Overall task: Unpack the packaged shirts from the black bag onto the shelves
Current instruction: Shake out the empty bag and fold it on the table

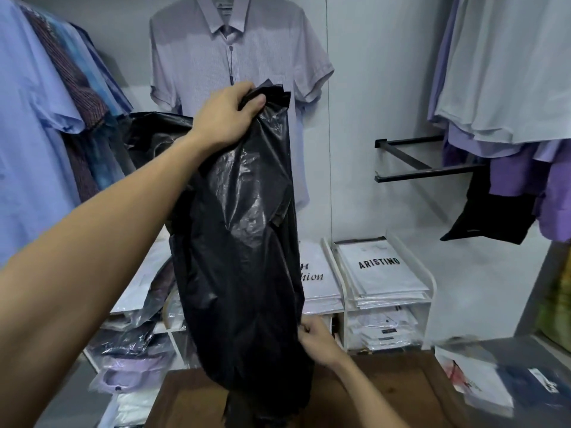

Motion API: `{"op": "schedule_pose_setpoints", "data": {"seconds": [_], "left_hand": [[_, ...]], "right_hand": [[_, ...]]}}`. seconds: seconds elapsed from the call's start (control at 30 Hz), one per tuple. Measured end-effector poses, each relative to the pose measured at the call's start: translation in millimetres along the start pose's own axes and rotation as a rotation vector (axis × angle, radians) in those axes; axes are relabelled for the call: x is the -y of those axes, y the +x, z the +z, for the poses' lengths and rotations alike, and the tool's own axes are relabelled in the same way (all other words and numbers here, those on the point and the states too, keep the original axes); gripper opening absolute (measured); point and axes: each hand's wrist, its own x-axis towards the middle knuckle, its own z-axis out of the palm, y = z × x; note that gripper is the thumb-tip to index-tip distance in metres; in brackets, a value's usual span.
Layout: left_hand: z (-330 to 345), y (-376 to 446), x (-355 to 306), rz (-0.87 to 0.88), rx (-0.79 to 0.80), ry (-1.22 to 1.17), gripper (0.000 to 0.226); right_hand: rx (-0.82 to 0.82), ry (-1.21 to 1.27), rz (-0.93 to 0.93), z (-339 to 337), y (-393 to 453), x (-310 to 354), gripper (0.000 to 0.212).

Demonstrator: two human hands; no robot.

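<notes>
black bag (241, 242) hanging from left hand (225, 115), right hand (318, 341) pinching its lower side

Bag (238, 242) held up mid-frame, shelves (386, 304) behind and below, desk (401, 384) nearest.

Left hand (227, 114) gripping bag's top, right hand (315, 339) pinching its lower right side, bag's bottom hanging just over desk. Hanging shirt (234, 47) on back wall directly behind bag. Rack of shirts (40, 118) at left, second rack (506, 88) at right above wall bracket (426, 159). Stack of packaged shirts (380, 270) on top of shelves, right of bag; another stack (315, 273) beside it, partly hidden behind bag. More packaged shirts (383, 332) in compartments underneath. Loose packages (488, 384) on surface at far right, beside desk.
</notes>
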Motion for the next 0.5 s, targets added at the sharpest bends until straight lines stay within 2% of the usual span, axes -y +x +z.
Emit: {"op": "schedule_pose_setpoints", "data": {"seconds": [0.17, 0.3, 0.4, 0.5], "left_hand": [[-4.7, -6.9, 15.4, 0.012, 0.001, 0.116, 0.034], [-10.0, -11.6, 24.3, -0.093, -0.034, 0.075, 0.043], [-26.6, -9.8, 32.8, -0.198, -0.079, 0.097, 0.053], [-38.1, -8.1, 35.7, -0.230, -0.091, 0.150, 0.052]], "right_hand": [[-0.205, 0.142, 0.021, -4.5, -5.1, -21.2, 0.025], [-0.303, 0.191, 0.053, -17.2, 1.5, -31.9, 0.015], [-0.323, 0.176, -0.004, -22.3, -4.0, -41.9, 0.025], [-0.326, 0.129, -0.032, -16.7, -12.6, -49.9, 0.023]]}}
